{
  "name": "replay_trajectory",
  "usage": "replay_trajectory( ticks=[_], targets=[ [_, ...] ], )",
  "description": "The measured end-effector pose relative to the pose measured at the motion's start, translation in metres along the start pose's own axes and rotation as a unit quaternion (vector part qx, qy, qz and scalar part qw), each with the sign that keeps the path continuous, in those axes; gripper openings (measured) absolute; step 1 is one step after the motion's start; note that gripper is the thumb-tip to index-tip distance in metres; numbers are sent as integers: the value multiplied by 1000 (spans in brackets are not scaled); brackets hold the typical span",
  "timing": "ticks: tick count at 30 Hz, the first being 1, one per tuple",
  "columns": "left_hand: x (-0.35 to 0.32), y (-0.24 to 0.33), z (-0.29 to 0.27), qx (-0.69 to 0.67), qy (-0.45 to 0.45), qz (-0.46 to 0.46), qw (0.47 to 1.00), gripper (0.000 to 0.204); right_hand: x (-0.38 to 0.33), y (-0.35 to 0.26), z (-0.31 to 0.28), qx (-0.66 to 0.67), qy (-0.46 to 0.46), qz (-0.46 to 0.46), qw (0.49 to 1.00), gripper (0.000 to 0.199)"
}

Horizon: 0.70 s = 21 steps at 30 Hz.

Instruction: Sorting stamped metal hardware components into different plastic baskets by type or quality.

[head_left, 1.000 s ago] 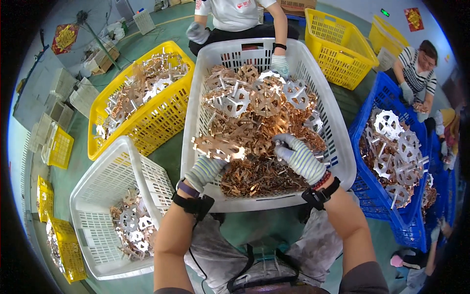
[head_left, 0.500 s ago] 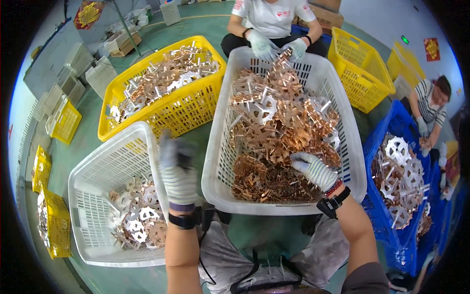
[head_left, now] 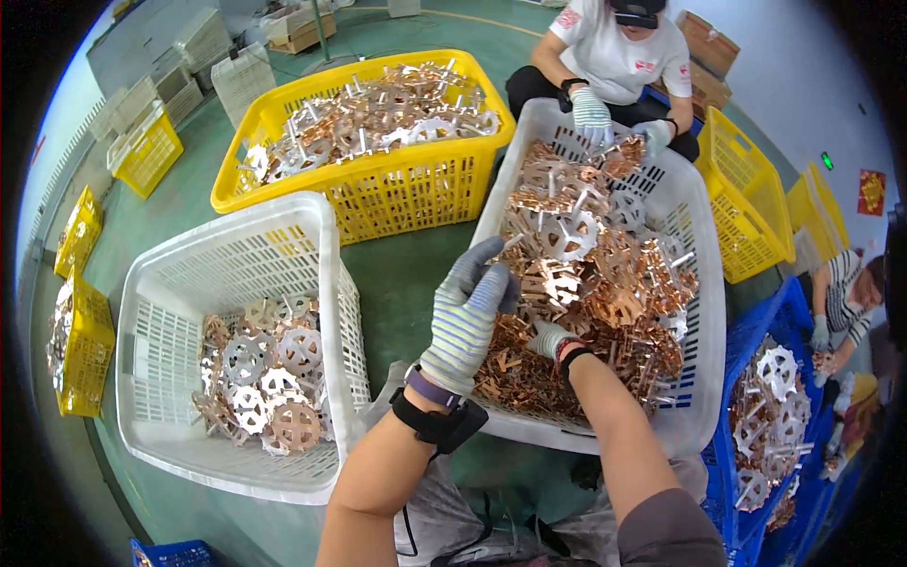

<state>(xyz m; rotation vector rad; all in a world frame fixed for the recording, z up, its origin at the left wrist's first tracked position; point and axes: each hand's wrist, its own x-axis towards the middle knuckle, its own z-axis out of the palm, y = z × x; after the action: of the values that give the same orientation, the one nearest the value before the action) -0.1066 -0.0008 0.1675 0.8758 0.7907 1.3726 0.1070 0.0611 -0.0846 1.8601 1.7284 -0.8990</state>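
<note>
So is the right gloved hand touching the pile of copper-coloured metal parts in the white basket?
Touching: the head view shows the right hand dug into the copper parts.

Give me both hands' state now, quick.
Left hand: open, empty, over the white basket's rim.
Right hand: buried in the copper parts; grip cannot be told.

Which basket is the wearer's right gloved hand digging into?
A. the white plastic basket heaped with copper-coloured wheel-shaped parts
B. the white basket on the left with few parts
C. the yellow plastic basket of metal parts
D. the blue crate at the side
A: the right gloved hand is buried among the copper-coloured wheel-shaped parts inside the white plastic basket in front, while the left gloved hand hovers at its near edge.
</note>
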Motion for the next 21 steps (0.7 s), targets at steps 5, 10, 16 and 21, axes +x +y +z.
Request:
replay_trajectory(
  ticks=[5, 10, 16, 21],
  targets=[
    [2, 0, -4, -7, -23, -7, 1000, 37, 21, 12, 21, 69, -15, 13, 997, 53],
    [3, 0, -1, -9, -9, -6, 1000, 37, -33, 43, -18, 354, 57, -163, 919, 54],
    [9, -25, 7, 30, -16, 2, 999, 36, -157, 87, -45, 688, 144, -171, 691, 72],
    [14, -73, 7, 178, -64, -21, 982, 32, -249, 68, -56, 807, 173, -219, 520, 46]
  ],
)
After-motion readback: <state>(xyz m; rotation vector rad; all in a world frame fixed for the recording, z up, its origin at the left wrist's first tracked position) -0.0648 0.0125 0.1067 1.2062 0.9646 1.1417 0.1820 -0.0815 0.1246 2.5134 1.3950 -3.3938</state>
